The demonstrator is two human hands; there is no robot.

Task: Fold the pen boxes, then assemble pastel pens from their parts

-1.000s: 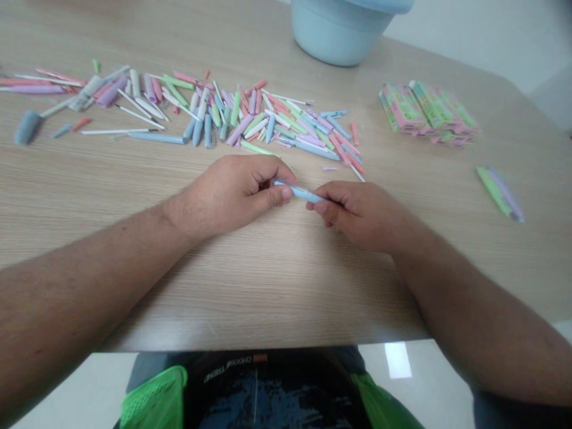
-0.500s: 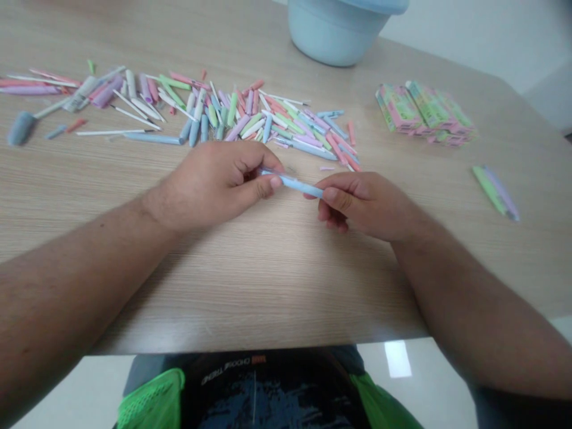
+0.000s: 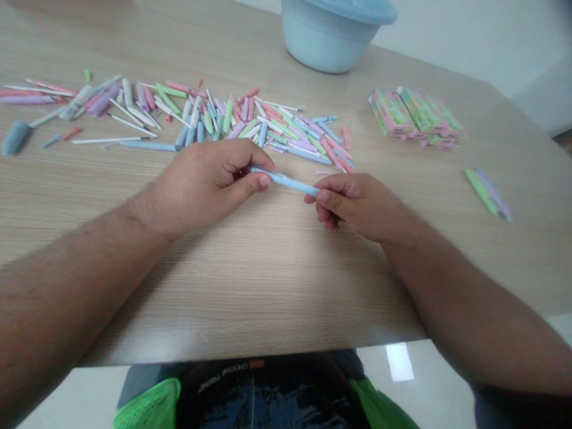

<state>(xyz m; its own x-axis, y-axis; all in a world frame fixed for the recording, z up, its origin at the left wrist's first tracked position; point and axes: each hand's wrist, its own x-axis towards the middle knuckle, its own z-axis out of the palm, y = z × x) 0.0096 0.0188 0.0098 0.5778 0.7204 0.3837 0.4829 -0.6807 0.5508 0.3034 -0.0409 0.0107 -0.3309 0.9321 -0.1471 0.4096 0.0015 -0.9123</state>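
A light blue pen (image 3: 292,183) is held between my two hands, tilted slightly down to the right, above the table. My left hand (image 3: 218,179) pinches its left end between thumb and forefinger. At the other end, my right hand (image 3: 348,199) grips it with thumb and fingers, the lower fingers curled beneath. Both tips of the pen are partly hidden by fingers. Just beyond my hands lies a loose pile of pen parts (image 3: 277,128) in blue, green, pink, purple and white, with thin white refills (image 3: 107,140) among them.
A light blue basin (image 3: 330,39) stands at the back. Stacked pink and green packs (image 3: 415,116) sit at the right rear. Nearer on the right, a green pen (image 3: 481,190) and a purple one (image 3: 494,193) lie together. The table's front edge (image 3: 250,360) runs before my lap.
The view has shifted slightly, so everything on the table appears a little further left and lower. Both hands keep hold of the blue pen in nearly the same pose.
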